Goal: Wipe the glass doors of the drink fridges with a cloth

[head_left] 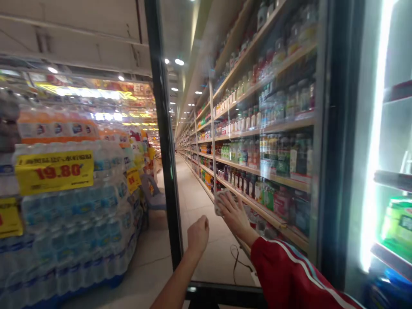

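My right hand (233,212), at the end of a red sleeve with white and light blue stripes, presses a pale cloth (219,203) against the glass door (206,240). Its fingers lie stretched over the cloth, which sticks out past them on the left. My left hand (198,235), bare-armed, is lower and to the left, in front of the same pane. It is closed in a fist, and nothing shows sticking out of it. The black door frame (167,146) runs upright to the left of both hands. Shelves of bottles show in the glass.
Stacked packs of bottled water (77,210) stand on the left with a yellow price sign (54,171). A grey chair (152,193) is behind the door frame. At right, a bright light strip (375,141) runs beside green packs (399,227). A dark cord (236,259) shows low in the pane.
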Tool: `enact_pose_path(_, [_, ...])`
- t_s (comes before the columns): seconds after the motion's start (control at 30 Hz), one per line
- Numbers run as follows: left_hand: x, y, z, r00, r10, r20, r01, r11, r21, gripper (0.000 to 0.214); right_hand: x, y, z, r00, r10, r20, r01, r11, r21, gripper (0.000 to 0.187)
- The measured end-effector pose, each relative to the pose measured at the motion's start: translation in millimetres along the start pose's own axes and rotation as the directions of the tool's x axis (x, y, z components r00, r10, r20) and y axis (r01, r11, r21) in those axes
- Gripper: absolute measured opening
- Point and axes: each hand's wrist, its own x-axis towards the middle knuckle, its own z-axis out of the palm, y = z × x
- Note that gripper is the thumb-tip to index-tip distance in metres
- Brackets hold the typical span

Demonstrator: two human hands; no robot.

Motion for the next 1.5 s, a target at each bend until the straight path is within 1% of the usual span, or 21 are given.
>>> enact_pose_path(0.1, [1.3, -1.7, -7.5, 0.998, -0.057, -0.016, 0.056, 0.998, -0.015, 0.018, 3.1, -0.1, 2.5, 0.997, -0.074, -0.023, 0.073, 0.997, -0.011, 0.037])
enact_pose_path(0.17, [0.6, -3.3, -12.2, 0.996, -0.091, -0.018, 0.091, 0.996, -0.023, 0.017, 14.1, 2.9, 1.9, 0.997, -0.065, -0.042, 0.064, 0.998, -0.018, 0.037])
enact_pose_path(0.23, [-1.9, -4.3, -15.9, 0.993, -0.116, -0.018, 0.115, 0.993, -0.034, 0.015, 24.9, 4.8, 0.9, 0.999, -0.023, -0.047, 0.022, 0.999, -0.024, 0.037])
enact_pose_path(0.3, [-5.3, -5.1, -17.5, 0.994, -0.095, -0.051, 0.092, 0.995, -0.049, 0.014, 28.2, 3.8, 1.4, 0.999, 0.005, -0.043, -0.006, 1.0, -0.028, 0.038])
enact_pose_path(0.37, [-8.0, -6.3, -16.8, 0.995, -0.043, -0.092, 0.038, 0.998, -0.055, 0.014, 22.2, 0.3, 4.1, 0.999, -0.021, -0.031, 0.02, 0.999, -0.03, 0.038])
enact_pose_path(0.4, [-8.7, -7.2, -15.8, 0.996, -0.022, -0.092, 0.018, 0.999, -0.051, 0.016, 17.2, -1.8, 5.8, 0.999, -0.045, -0.028, 0.044, 0.999, -0.029, 0.038])
enact_pose_path(0.5, [-8.6, -10.9, -12.9, 1.0, -0.02, -0.011, 0.02, 0.999, -0.034, 0.02, 6.9, -4.6, 8.6, 0.995, -0.097, -0.017, 0.096, 0.995, -0.021, 0.039])
enact_pose_path(0.53, [-8.4, -12.1, -12.4, 0.999, -0.027, 0.017, 0.028, 0.999, -0.031, 0.021, 7.3, -3.8, 7.7, 0.996, -0.088, -0.019, 0.088, 0.996, -0.019, 0.039])
enact_pose_path(0.6, [-9.0, -13.4, -12.1, 0.999, -0.019, 0.043, 0.021, 0.999, -0.032, 0.02, 13.9, -0.5, 2.9, 0.999, -0.031, -0.02, 0.03, 0.999, -0.014, 0.038])
enact_pose_path(0.63, [-9.7, -13.3, -11.8, 0.999, 0.006, 0.034, -0.005, 1.0, -0.028, 0.021, 18.3, 1.3, -0.2, 1.0, 0.005, -0.017, -0.005, 1.0, -0.011, 0.038])
enact_pose_path(0.7, [-11.3, -11.6, -9.8, 0.995, 0.092, -0.038, -0.092, 0.996, 0.005, 0.032, 24.1, 3.4, -4.8, 0.999, 0.045, 0.009, -0.045, 0.999, -0.001, 0.04])
enact_pose_path(0.73, [-11.8, -10.3, -7.6, 0.985, 0.14, -0.104, -0.137, 0.99, 0.039, 0.042, 23.6, 3.2, -5.3, 0.999, 0.04, 0.031, -0.04, 0.999, 0.002, 0.04])
enact_pose_path(0.8, [-11.1, -7.6, -0.7, 0.959, 0.198, -0.203, -0.18, 0.978, 0.105, 0.056, 14.1, 0.0, -2.4, 0.997, 0.009, 0.081, -0.009, 1.0, 0.0, 0.041])
enact_pose_path(0.87, [-8.9, -6.4, 8.2, 0.942, 0.233, -0.241, -0.204, 0.969, 0.137, 0.06, -3.5, -5.1, 3.0, 0.991, -0.044, 0.123, 0.042, 0.999, 0.016, 0.041])
enact_pose_path(0.97, [-5.2, -8.5, 18.8, 0.933, 0.251, -0.259, -0.216, 0.964, 0.157, 0.062, -24.5, -10.4, 7.9, 0.983, -0.1, 0.153, 0.097, 0.995, 0.025, 0.04])
enact_pose_path(1.03, [-2.7, -12.0, 20.5, 0.926, 0.253, -0.28, -0.213, 0.963, 0.165, 0.062, -23.1, -10.0, 6.8, 0.983, -0.103, 0.151, 0.1, 0.995, 0.026, 0.04])
enact_pose_path(1.1, [0.1, -15.8, 17.8, 0.924, 0.242, -0.295, -0.2, 0.966, 0.166, 0.061, -8.9, -7.6, 3.1, 0.987, -0.063, 0.146, 0.06, 0.998, 0.026, 0.041])
enact_pose_path(1.2, [4.9, -20.4, 10.1, 0.928, 0.231, -0.292, -0.188, 0.968, 0.168, 0.061, 20.6, -5.1, -2.9, 0.99, 0.034, 0.137, -0.036, 0.999, 0.009, 0.043])
enact_pose_path(1.3, [7.2, -23.4, 5.6, 0.931, 0.224, -0.288, -0.179, 0.968, 0.174, 0.06, 35.3, -9.7, -4.7, 0.986, 0.043, 0.159, -0.046, 0.999, 0.012, 0.046])
enact_pose_path(1.37, [5.7, -25.1, 6.0, 0.934, 0.22, -0.281, -0.176, 0.969, 0.173, 0.059, 31.9, -15.7, -3.2, 0.983, 0.032, 0.179, -0.037, 0.999, 0.027, 0.048])
enact_pose_path(1.5, [0.3, -27.6, 10.6, 0.94, 0.225, -0.258, -0.187, 0.969, 0.164, 0.059, 11.2, -23.2, 2.4, 0.977, -0.026, 0.213, 0.015, 0.998, 0.055, 0.051])
